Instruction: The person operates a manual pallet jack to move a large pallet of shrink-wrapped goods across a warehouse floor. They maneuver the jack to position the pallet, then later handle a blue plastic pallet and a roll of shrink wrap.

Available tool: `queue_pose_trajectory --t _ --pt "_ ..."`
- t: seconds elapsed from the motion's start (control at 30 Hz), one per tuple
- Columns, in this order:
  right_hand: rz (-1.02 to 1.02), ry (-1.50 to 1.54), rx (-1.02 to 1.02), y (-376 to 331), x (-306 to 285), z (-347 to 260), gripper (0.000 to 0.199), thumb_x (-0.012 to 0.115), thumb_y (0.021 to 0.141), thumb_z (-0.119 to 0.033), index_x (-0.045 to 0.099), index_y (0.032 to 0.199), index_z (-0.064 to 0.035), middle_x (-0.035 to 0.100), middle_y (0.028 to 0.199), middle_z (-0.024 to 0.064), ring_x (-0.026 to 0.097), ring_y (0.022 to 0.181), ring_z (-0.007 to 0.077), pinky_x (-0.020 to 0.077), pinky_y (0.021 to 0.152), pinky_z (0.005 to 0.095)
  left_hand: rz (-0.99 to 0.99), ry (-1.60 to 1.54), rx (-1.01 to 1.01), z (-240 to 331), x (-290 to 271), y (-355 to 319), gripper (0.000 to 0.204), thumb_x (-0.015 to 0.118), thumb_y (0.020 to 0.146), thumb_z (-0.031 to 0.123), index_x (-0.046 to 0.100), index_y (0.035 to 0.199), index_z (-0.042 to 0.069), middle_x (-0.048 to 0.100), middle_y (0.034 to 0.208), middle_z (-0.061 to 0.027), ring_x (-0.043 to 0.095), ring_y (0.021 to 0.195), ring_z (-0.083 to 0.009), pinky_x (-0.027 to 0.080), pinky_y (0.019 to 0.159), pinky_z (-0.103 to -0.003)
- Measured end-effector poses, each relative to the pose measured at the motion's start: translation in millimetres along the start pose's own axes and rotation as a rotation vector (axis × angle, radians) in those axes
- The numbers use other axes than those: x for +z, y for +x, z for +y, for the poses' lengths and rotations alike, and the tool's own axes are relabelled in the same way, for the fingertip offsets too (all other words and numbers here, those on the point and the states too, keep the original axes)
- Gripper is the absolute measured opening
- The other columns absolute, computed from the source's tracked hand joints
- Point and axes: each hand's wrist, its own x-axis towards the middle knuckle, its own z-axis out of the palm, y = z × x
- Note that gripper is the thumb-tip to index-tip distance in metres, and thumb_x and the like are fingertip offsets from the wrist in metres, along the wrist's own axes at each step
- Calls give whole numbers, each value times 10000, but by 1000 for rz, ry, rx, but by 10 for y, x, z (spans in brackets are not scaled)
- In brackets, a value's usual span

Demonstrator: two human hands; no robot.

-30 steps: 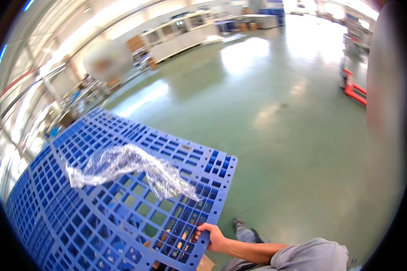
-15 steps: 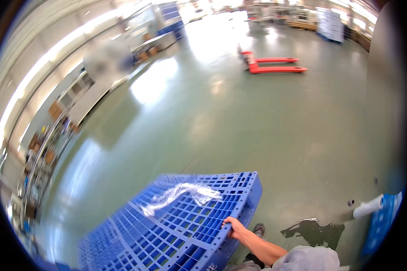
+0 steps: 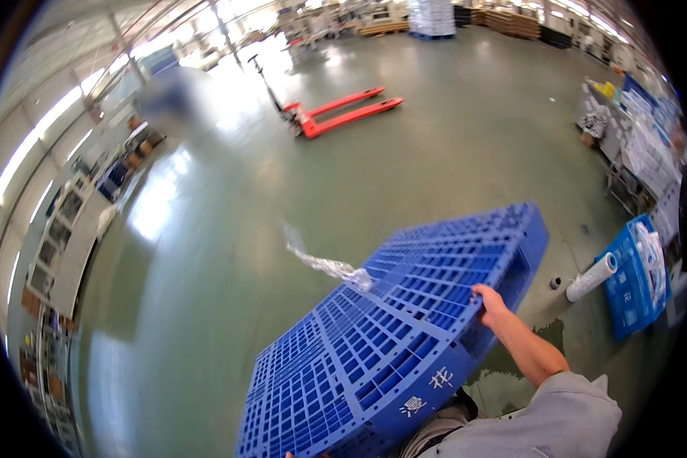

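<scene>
My right hand is clamped on the edge of the blue pallet, tilted above the green floor. Only the fingertips of my left hand show at the pallet's lower edge; I cannot tell their grip. A strip of clear plastic wrap trails off the pallet.

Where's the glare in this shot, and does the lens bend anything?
Head view: a bright glare patch lies on the green floor at left, below overexposed windows; the fisheye bows the blue pallet edges and blacks out the corners; a blurred patch sits at upper left; the right hand on the pallet is sharp.
</scene>
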Motion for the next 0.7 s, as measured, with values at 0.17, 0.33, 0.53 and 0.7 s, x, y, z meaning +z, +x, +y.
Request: queue_pose_trajectory --t 0.17,0.33,0.53,0.7 --pt "428 215 -8 -4549 -2640 -807 182 610 755 -157 466 649 -126 477 605 21 491 577 181 451 568 341 -157 300 -273 1347 -1552 -1944 584 483 790 331 483 1302 51 486 1342 -161 439 1222 -387 357 988 -591" --pt "566 244 187 -6684 -3122 -915 180 612 751 -165 466 651 -133 485 600 0 494 563 158 451 549 323 -36 352 -105 2825 -2252 -4226 613 462 791 300 436 1336 19 441 1378 -188 385 1278 -391 308 1054 -578" --pt "630 438 16 -5919 -3691 111 159 611 774 -124 479 685 -116 500 639 17 516 577 176 467 541 334 -320 479 -379 1513 -1513 -2380 601 519 738 361 498 1249 45 517 1285 -139 496 1154 -350 407 953 -532" --pt "605 477 -53 -4523 -3780 215 167 610 783 -136 479 684 -107 502 653 18 515 599 174 470 565 327 -310 552 -364 307 -1061 -1229 537 490 761 352 529 1227 88 542 1261 -111 532 1115 -337 435 896 -544"
